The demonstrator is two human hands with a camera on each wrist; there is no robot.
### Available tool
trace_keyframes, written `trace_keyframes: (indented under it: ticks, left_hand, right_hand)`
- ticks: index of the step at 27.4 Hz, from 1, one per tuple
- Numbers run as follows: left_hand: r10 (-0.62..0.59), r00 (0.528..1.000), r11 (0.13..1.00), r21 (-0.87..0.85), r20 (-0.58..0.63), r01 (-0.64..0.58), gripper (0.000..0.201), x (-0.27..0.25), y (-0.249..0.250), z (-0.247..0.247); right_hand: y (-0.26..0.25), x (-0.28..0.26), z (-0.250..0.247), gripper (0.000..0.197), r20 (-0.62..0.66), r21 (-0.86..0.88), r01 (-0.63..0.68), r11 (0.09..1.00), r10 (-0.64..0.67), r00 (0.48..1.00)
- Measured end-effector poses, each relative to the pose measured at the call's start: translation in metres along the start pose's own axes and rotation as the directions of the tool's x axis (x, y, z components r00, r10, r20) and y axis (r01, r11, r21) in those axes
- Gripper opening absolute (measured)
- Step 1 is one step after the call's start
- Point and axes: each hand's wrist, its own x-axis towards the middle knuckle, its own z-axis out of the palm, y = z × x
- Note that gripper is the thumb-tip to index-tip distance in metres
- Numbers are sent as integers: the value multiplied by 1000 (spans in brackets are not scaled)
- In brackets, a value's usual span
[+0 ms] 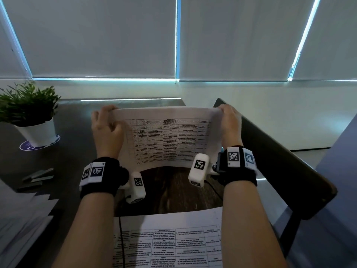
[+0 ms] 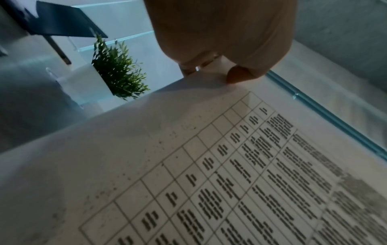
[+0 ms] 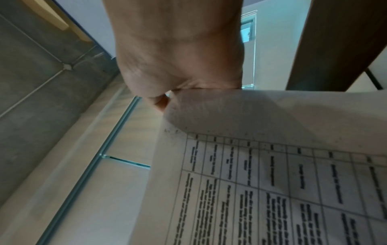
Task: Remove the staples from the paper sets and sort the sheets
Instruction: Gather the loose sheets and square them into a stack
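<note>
Left hand [image 1: 107,130] and right hand [image 1: 229,122] each pinch a far corner of a thin printed sheet [image 1: 166,140], held bowed above the dark table [image 1: 77,151]. Second gridded sheet [image 1: 170,242] lies flat at near edge. Potted plant [image 1: 29,111] at far-left corner.

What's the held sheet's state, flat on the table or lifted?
Lifted. Left hand and right hand pinch the printed sheet's far corners; its near edge hangs above the table.

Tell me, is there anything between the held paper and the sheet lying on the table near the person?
Nothing visible blocks it. The left hand and right hand hold the paper by its far corners above bare table; the near sheet lies uncovered.
</note>
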Motion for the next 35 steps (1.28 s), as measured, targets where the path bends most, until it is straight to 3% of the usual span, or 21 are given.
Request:
trace_keyframes:
  ticks: [3, 5, 6, 7, 9, 11, 14, 16, 18, 20, 22, 23, 25, 26, 27, 31, 35]
  left_hand:
    - [17, 1000, 998, -64, 2, -17, 38, -2, 0, 0]
    - [-54, 999, 983, -177, -2, 53, 40, -2, 0, 0]
    - [-123, 992, 963, -240, 1, 119, 41, -2, -1, -1]
    - [-183, 983, 941, -288, 6, 177, 39, -2, -5, 0]
    - [-262, 965, 913, -320, 17, 254, 24, -1, -13, 0]
    - [-291, 956, 908, -309, 27, 284, 18, 4, -19, -1]
    - [-345, 932, 893, -265, 111, 363, 24, 5, -23, 0]
    - [-420, 883, 867, -195, 208, 459, 14, -2, -26, 3]
    - [-445, 872, 860, -175, 206, 480, 9, -4, -27, 6]
    - [-380, 920, 885, -250, 97, 392, 15, 5, -20, 6]
    - [-366, 930, 892, -269, 44, 364, 16, 11, -22, 9]
    - [-391, 918, 890, -227, 63, 394, 12, 6, -28, 10]
    - [-524, 834, 833, -101, 173, 545, 4, -8, -42, 15]
    - [-571, 794, 804, -53, 209, 592, 8, -15, -43, 16]
    - [-576, 787, 804, -23, 221, 595, 9, -17, -42, 17]
    - [-430, 900, 901, -33, 66, 433, 8, 10, -3, 12]
    - [-422, 904, 906, -7, 63, 423, 26, 27, 28, 8]
  right_hand:
    - [2, 0, -1, 26, -17, -92, 38, 995, -39, 999]
    - [2, -3, -4, 26, -42, -73, 58, 996, -61, 997]
    - [3, -4, -8, 32, 6, -51, 58, 997, -58, 998]
    - [4, -7, -14, 51, 116, -26, 59, 998, -56, 992]
    - [12, -9, -30, 83, 376, 44, 7, 999, -23, 926]
    - [21, -9, -40, 83, 498, 23, -65, 998, 44, 866]
    - [35, -6, -33, 39, 425, -102, -40, 994, 80, 902]
    - [37, -7, -19, 25, 369, -72, -82, 994, 103, 924]
    - [29, -7, -10, 21, 345, -25, -53, 998, 58, 937]
    - [17, -5, -7, 15, 327, 9, 4, 1000, -7, 945]
    - [23, -3, -10, 11, 313, 32, -22, 999, 10, 950]
    - [34, -3, -12, 13, 314, 8, -67, 998, 61, 947]
    - [60, -4, -14, 30, 339, -102, -211, 972, 233, 912]
    - [71, -2, -12, 38, 347, -150, -245, 958, 283, 894]
    - [72, 0, -9, 39, 343, -169, -235, 957, 281, 897]
    - [36, 7, 0, 34, 203, -119, -81, 990, 104, 974]
    - [0, -5, -8, 34, 181, -96, -7, 995, 25, 983]
